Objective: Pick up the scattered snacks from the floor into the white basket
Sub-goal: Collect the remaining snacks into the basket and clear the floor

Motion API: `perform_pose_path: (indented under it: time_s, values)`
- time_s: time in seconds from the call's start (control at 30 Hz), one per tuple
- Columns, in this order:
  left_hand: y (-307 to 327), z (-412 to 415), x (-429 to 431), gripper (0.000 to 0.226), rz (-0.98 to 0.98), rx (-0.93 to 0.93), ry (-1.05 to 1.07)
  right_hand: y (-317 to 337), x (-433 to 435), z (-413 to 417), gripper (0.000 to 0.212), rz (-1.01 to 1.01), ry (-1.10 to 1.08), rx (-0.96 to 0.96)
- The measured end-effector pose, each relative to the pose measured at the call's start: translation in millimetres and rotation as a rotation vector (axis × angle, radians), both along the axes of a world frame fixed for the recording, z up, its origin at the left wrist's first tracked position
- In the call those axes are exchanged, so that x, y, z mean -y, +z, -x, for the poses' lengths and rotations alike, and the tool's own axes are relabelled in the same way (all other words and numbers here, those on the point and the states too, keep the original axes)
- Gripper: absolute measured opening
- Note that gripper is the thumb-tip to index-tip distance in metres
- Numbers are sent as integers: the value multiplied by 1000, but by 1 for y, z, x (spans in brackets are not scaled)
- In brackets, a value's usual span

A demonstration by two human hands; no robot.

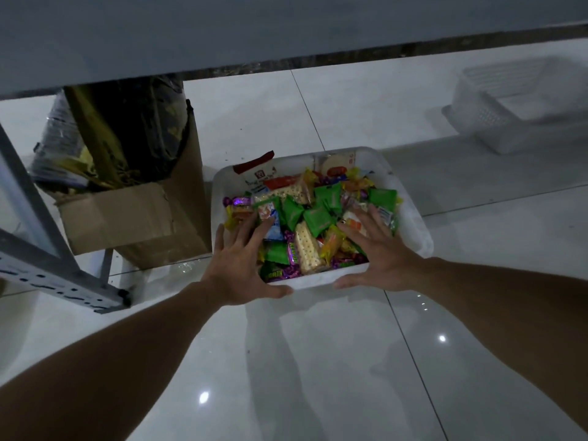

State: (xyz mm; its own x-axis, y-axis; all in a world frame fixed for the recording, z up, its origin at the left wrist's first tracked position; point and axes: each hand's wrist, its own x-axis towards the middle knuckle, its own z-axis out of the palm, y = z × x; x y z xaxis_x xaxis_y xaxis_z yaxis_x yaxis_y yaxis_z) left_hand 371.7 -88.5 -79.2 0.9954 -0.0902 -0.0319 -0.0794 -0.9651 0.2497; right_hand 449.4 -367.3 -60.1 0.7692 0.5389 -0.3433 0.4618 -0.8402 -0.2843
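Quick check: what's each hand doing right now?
Left hand: open, fingers spread on the wrapped snacks in the white plastic basket.
Right hand: open, likewise spread on the snacks.

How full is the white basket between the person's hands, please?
Nearly full: wrapped snacks reach the rim of the white basket, with the left hand and right hand spread on top.

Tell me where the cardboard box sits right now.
In the head view, the cardboard box stands on the floor left of centre, beside the white basket's left wall, with a metal frame to its left.
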Motion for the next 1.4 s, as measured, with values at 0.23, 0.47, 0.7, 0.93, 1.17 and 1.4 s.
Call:
perform_pose_path:
  time_s: [0.23, 0.47, 0.7, 0.93, 1.17, 1.4]
  values:
    - [-3, -19, -4, 131, 32, -9, 33, -4, -2, -22, 115, -15, 42, 60]
    - [-1, -54, -10, 132, 22, -44, 104, -8, -12, -65, 115, -54, 76, 38]
    - [10, -77, -12, 128, 129, -92, 171, -8, -25, -103, 112, -62, 105, 42]
    - [11, -85, -14, 127, 115, -85, 188, -8, -31, -116, 116, -51, 129, 43]
    - [10, -84, -17, 129, 135, -131, 170, -6, -34, -111, 131, 101, 153, 39]
    - [9, -82, -21, 129, 153, -121, 136, -3, -35, -101, 127, 159, 137, 15]
